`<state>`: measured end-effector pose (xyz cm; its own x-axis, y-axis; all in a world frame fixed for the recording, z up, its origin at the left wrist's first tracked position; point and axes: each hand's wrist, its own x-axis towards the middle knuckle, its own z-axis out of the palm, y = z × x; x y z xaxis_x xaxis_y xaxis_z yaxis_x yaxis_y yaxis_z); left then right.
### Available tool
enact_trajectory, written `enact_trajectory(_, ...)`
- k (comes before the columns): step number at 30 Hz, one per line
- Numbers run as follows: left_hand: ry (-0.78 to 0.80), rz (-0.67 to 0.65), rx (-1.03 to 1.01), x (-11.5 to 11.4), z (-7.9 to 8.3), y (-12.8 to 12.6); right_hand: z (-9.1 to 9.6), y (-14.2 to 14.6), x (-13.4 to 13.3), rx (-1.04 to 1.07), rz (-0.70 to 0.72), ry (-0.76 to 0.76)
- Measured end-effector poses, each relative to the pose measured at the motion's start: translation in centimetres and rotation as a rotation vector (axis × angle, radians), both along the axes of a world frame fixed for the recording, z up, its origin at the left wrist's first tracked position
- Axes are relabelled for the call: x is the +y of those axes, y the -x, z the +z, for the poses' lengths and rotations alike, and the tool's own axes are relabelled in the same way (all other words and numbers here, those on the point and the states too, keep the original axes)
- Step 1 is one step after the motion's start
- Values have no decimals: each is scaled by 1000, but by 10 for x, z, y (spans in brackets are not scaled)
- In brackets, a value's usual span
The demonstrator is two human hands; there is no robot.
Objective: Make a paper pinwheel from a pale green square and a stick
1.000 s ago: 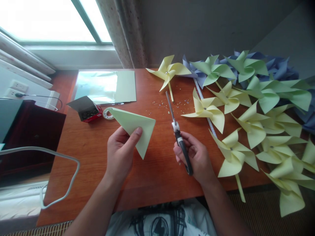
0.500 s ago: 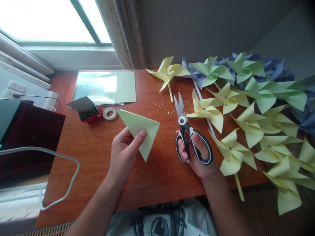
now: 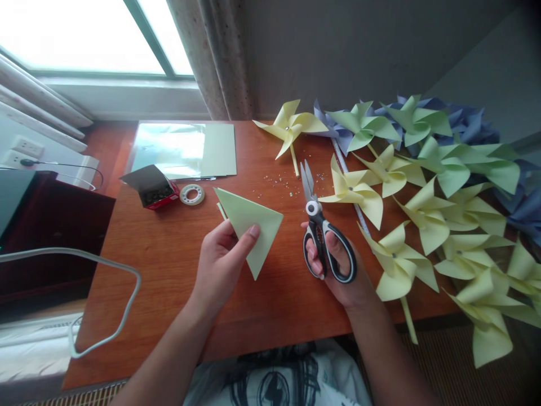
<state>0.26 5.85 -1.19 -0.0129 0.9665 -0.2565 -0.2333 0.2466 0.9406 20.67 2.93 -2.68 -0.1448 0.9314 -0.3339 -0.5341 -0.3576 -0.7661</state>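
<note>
My left hand [image 3: 226, 256] pinches a pale green folded paper [image 3: 249, 223], its thumb flat on the front and its fingers hidden behind. The paper is shaped like a triangle. A thin pale strip [image 3: 221, 212] shows behind its left edge; I cannot tell whether it belongs to the same paper. To the right, my right hand [image 3: 333, 265] is closed round the black and white handles of a pair of scissors [image 3: 311, 207]. The blades point away from me and stand slightly apart. A gap of bare table lies between paper and scissors.
Yellow and green pinwheels [image 3: 395, 256] cover the right side, with blue ones [image 3: 469, 121] behind. A lone yellow pinwheel [image 3: 288, 129] lies at the back near small scraps [image 3: 291, 186]. Left stand a tape roll [image 3: 192, 194], an open red box [image 3: 163, 197] and paper sheets [image 3: 220, 149].
My left hand has moved slightly right with the folded paper, nearer the scissors. The pale strip now shows behind the paper. The scissor blades look a little closer together.
</note>
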Motion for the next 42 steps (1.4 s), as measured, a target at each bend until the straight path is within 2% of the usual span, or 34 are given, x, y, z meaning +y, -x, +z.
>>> enact_trajectory(5,-8,-55,14,0,3,-1,0,5,-1,-75,-30,-115)
enact_trajectory(13,-29,-170,119,1,7,-3,-2,26,5,-468,-267,-172)
enact_trajectory(17,-80,-215,201,-1,5,-5,-4,36,5,-563,-302,-247)
enact_trajectory(24,-224,-257,491,-8,-1,-7,4,45,6,-737,-344,-304)
enact_trajectory(32,-373,-405,740,-13,-2,-10,17,55,3,-949,-366,-415)
enact_trajectory(38,-482,-436,746,-13,-5,-8,19,58,4,-993,-413,-427)
enact_trajectory(42,-436,-452,636,-13,-1,-8,19,58,4,-928,-401,-405)
